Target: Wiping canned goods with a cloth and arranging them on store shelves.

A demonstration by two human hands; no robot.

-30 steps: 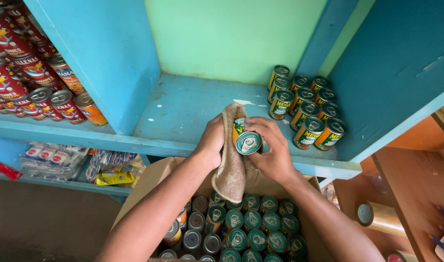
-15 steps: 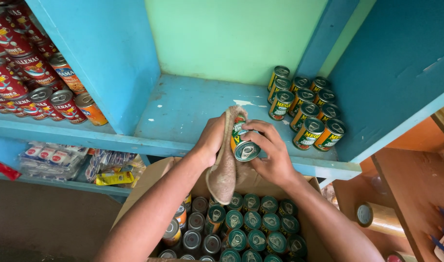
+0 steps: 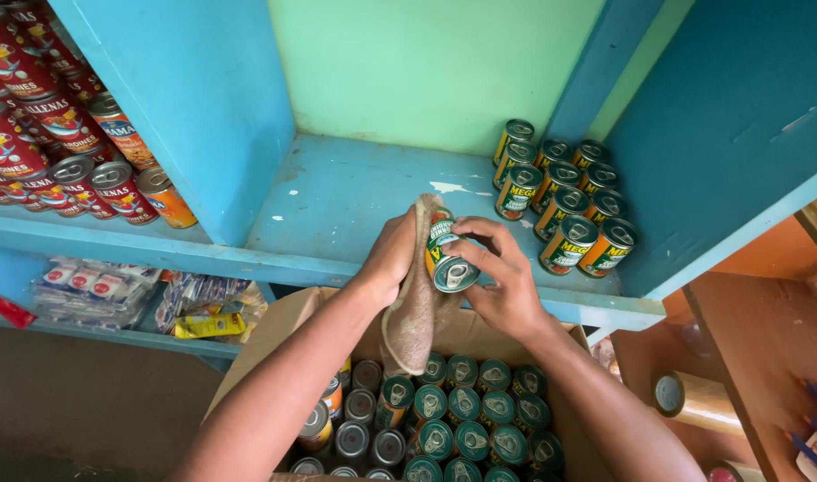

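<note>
One held can [image 3: 448, 259], one cloth [image 3: 414, 308], ten green shelf cans [image 3: 564, 201], two hands [image 3: 506, 281]

Both my arms come up from the bottom and meet in the middle, bare to the elbows. My left hand [image 3: 392, 259] is on the left, bent at the wrist, fingers curled away from me, gripping something soft. My right hand [image 3: 502, 277] is just beside it, nearly touching. Its fingers [image 3: 480, 234] arch over the top and its thumb tucks below, so it is closed around something small and round. My right wrist bends in toward the left. My forearms make a V shape pointing up.
</note>
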